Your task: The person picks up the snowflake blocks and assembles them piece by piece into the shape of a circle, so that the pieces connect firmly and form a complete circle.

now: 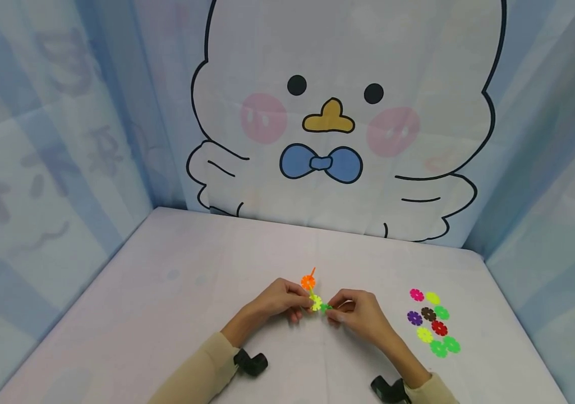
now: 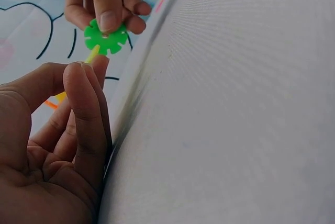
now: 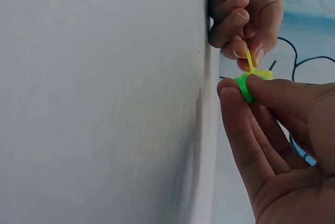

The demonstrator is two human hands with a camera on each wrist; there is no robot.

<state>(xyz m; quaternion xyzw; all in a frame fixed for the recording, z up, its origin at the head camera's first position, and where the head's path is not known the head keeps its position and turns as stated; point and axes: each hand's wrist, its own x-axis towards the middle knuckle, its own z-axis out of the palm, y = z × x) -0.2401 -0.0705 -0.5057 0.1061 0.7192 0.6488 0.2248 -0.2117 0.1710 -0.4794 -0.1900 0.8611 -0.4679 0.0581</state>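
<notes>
My left hand [image 1: 282, 297] pinches a yellow notched interlocking disc [image 1: 316, 303] between thumb and finger. Joined to it, a short chain runs up and away to an orange notched disc [image 1: 308, 281], with another orange piece edge-on at its tip. Facing it, my right hand [image 1: 358, 311] pinches a green notched disc [image 2: 99, 40] by its edge. In the left wrist view the green disc's notched rim meets the tip of a yellow piece [image 2: 93, 54]. The right wrist view shows the green disc [image 3: 244, 89] right against the yellow pieces [image 3: 249, 60], partly hidden by the thumb.
On the right of the white table [image 1: 166, 292] lies a loose group of several notched discs, among them a purple disc [image 1: 415, 318], a brown disc [image 1: 428, 313] and a red disc [image 1: 439, 327]. A printed cloth backdrop [image 1: 327, 196] rises behind the table, with curtains on both sides.
</notes>
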